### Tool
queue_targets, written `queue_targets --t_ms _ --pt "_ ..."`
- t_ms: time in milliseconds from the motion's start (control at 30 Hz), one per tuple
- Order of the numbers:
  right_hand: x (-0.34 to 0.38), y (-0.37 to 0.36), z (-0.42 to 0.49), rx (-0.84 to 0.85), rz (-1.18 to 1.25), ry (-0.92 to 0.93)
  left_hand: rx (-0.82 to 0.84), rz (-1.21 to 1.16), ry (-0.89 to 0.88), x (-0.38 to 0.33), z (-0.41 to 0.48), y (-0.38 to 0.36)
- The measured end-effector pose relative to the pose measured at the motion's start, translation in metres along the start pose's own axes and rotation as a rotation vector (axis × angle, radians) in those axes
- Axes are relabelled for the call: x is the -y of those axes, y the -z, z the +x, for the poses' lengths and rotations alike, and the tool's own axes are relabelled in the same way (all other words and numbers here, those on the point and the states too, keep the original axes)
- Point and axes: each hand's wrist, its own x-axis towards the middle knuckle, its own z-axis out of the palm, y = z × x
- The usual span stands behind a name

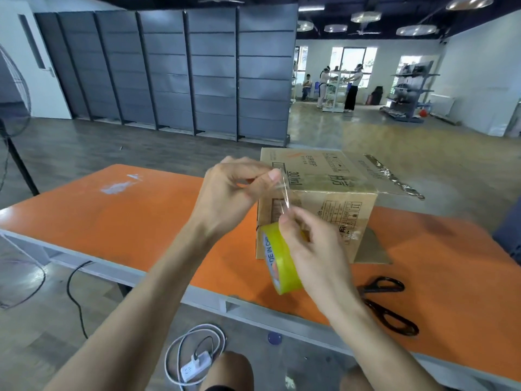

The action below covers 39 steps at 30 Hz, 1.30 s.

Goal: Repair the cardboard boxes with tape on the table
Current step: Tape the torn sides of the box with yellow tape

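The left hand pinches the end of a tape strip; the right hand grips the roll below (strip near-vertical), box just beyond both.

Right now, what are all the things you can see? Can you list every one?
table: one, orange top, in front of the person
cardboard box: one, brown, on the table's far side, one flap sticking out to the right
tape roll: one, yellow, held in front of the box
tape strip: one, clear, stretched upward from the roll
scissors: one pair, black, on the table at right
power strip: one, white, on the floor
shelving units: a row, grey, across the room
standing fan: one, dark, far left
people: a few, far off by the windows
left hand: one, pinches the tape strip's end
right hand: one, holds the tape roll
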Motion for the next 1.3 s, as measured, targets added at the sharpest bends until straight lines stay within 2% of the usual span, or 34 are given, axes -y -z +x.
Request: queue_targets --t_ms 100,200,300,433,600,767,833,900,967,1100,1300 --pt "0.005 -0.003 0.007 -0.032 0.097 -0.044 0.088 0.109 -0.014 0.010 0.017 0.007" --pt "0.008 -0.006 0.009 -0.014 0.149 -0.107 0.167 0.198 -0.109 0.021 0.030 0.014" --pt "0.012 -0.005 0.012 -0.004 0.165 -0.097 0.197 0.199 -0.153 0.026 0.039 0.017" --pt "0.021 -0.007 0.016 -0.018 0.252 -0.148 0.244 0.114 -0.116 0.033 0.046 0.017" --pt "0.022 -0.008 0.018 -0.061 0.300 -0.150 0.219 -0.004 -0.115 0.036 0.043 0.016" --pt "0.026 -0.006 0.018 -0.065 0.239 -0.098 0.174 0.113 -0.158 0.048 0.039 0.020" --pt "0.029 -0.003 0.017 -0.061 0.223 -0.086 0.117 0.256 -0.207 0.052 0.038 0.021" --pt "0.030 -0.001 0.015 -0.050 0.202 -0.074 0.036 0.355 -0.178 0.053 0.037 0.024" --pt "0.030 -0.001 0.014 -0.041 0.197 -0.070 0.028 0.275 -0.089 0.048 0.035 0.025" --pt "0.026 -0.004 0.014 -0.042 0.188 -0.069 0.139 -0.033 0.140 0.030 0.030 0.022" --pt "0.021 -0.002 0.013 -0.037 0.177 -0.057 0.207 -0.155 0.127 0.024 0.039 0.019"
